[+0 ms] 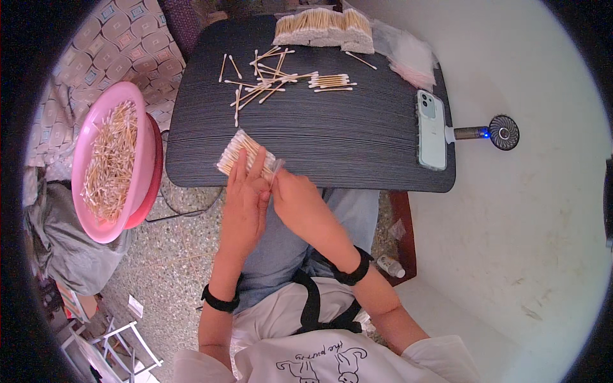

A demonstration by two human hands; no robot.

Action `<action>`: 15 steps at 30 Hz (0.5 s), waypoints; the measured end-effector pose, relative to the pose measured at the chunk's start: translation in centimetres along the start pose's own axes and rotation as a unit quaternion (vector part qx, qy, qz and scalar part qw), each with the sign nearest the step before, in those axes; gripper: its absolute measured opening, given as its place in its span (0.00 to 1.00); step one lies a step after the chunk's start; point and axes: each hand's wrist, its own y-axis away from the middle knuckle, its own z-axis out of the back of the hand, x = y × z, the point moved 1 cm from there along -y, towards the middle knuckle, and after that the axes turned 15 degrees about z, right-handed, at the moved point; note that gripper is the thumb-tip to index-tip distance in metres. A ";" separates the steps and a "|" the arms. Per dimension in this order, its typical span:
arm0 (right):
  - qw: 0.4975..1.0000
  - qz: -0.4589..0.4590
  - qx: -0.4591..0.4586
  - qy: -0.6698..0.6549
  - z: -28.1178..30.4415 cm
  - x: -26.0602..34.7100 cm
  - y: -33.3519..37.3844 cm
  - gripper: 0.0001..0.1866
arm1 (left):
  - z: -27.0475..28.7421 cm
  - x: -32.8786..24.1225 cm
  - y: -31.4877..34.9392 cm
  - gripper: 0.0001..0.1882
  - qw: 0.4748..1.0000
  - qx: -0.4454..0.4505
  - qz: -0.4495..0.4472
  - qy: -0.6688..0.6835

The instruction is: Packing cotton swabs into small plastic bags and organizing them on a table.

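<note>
A small clear plastic bag of cotton swabs (231, 156) rests at the table's near edge, its swabs lined up side by side. My left hand (244, 201) grips this bag, with two fingers stretched over the top of it. At the bag's right end, the loose plastic flap (277, 167) is pinched by my right hand (297, 198); its fingertips are partly hidden. Beyond my hands lies a loose scatter of cotton swabs (265, 80). A small neat row of swabs (331, 82) sits to the right of that scatter.
Packed bundles of swabs (322, 29) stand at the dark table's (357, 140) far edge, beside empty-looking clear bags (412, 60). A phone (432, 131) and a small fan (503, 133) are at the right, near the wall. On the left is a pink basin (89, 214) full of swabs.
</note>
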 end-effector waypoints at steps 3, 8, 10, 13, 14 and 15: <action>0.999 -0.031 0.012 0.002 -0.4 0.0 -0.2 0.12 | -0.2 -0.1 0.0 0.07 1.000 0.000 -0.006 -0.004; 0.998 -0.067 -0.022 0.005 1.3 1.8 0.5 0.14 | 0.0 -0.5 -0.1 0.09 0.999 0.020 0.044 0.006; 0.998 -0.061 0.010 0.033 1.8 1.5 1.2 0.17 | 0.2 -0.8 -0.2 0.13 0.997 0.028 0.069 0.013; 0.996 -0.058 0.036 0.065 1.7 1.8 1.5 0.19 | 0.1 -0.7 -0.2 0.15 0.999 0.013 0.042 -0.002; 0.996 -0.060 0.031 0.065 1.6 1.9 1.5 0.18 | 0.0 -0.7 -0.1 0.15 0.999 0.013 0.042 -0.001; 0.996 -0.061 0.030 0.065 1.5 2.0 1.5 0.18 | -0.2 -0.4 0.0 0.18 0.999 0.006 0.046 0.001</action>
